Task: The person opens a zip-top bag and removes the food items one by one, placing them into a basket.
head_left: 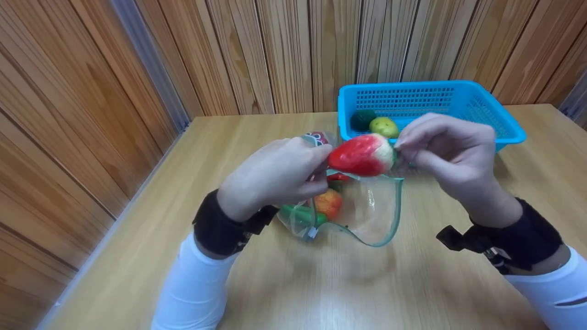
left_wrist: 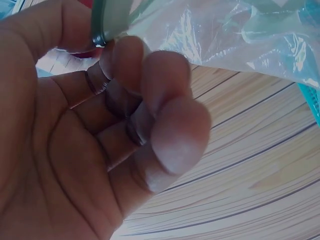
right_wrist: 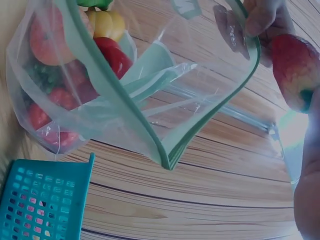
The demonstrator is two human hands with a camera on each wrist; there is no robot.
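A red toy strawberry (head_left: 361, 156) with a pale top hangs above the bag mouth, its leafy end pinched by my right hand (head_left: 451, 153). My left hand (head_left: 277, 172) grips the green zip edge of a clear plastic bag (head_left: 397, 206), which stands open on the table. In the left wrist view, the thumb side of the left hand (left_wrist: 75, 150) holds that edge. Inside the bag lie an orange-red round fruit (head_left: 329, 204), a long green vegetable (head_left: 302, 213), a yellow piece (right_wrist: 108, 24) and a glossy red piece (right_wrist: 114, 57). Fingers partly hide the bag's left side.
A blue perforated basket (head_left: 493, 107) stands at the back right of the wooden table (head_left: 330, 293). It holds a dark green item (head_left: 362, 120) and a yellow-green fruit (head_left: 384, 127). Wood-panelled walls (head_left: 293, 50) rise behind and to the left.
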